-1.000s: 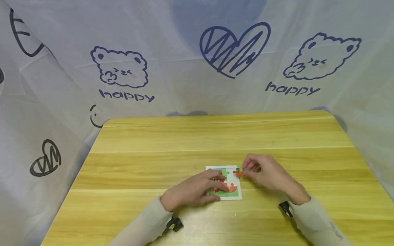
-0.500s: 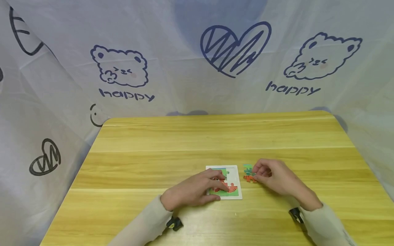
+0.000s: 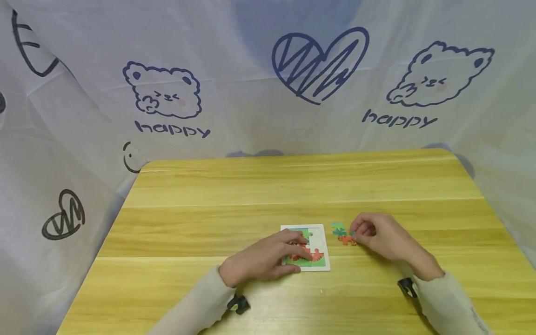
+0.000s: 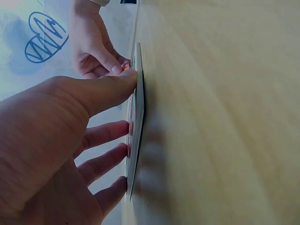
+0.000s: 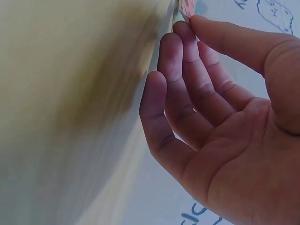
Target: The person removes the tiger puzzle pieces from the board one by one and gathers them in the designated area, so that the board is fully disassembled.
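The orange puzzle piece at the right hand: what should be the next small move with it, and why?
Probably the right hand should carry the orange puzzle piece left, to try it over the white gap: the hand pinches that piece, the puzzle board shows this gap at its upper right, and the left hand rests on the board.

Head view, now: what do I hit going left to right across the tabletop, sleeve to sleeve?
Left sleeve → left hand → puzzle board (its left part under that hand's fingers) → puzzle piece with orange on it → right hand → right sleeve.
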A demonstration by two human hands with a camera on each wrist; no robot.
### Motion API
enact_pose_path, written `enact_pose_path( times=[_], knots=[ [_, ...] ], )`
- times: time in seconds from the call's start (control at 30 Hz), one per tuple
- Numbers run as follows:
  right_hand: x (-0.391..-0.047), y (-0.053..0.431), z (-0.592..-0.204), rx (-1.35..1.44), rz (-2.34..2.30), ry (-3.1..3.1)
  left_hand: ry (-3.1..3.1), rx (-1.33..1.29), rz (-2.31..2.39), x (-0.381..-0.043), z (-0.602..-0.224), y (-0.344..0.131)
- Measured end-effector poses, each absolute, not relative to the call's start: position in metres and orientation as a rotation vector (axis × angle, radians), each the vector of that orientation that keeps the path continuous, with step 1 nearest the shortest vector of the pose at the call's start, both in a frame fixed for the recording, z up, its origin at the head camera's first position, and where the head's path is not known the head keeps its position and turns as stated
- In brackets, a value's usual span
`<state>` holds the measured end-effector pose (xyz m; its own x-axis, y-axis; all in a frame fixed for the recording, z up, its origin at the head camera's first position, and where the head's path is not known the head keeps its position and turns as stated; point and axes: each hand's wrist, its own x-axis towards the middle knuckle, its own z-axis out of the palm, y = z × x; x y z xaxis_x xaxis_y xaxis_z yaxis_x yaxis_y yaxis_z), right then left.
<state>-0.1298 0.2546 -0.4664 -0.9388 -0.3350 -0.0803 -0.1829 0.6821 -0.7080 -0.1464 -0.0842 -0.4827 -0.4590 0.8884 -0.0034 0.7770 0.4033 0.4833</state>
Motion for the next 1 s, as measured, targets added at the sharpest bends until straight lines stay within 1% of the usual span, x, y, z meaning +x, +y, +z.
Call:
enact_pose_path(
  times=[0.43, 0.73, 1.0],
  knots=[
    [-0.146, 0.281, -0.468, -0.356, -1.068, 2.732, 2.402, 1.451, 0.606, -0.145, -0.481, -0.084],
    [-0.154, 0.28, -0.468, -0.34, -1.054, 2.738, 2.405, 1.454, 0.604, -0.146, -0.481, -0.084],
    [-0.154, 0.276, -0.467, -0.342, -1.029, 2.744, 2.403, 1.486, 0.598, -0.147, -0.482, -0.084]
  ],
)
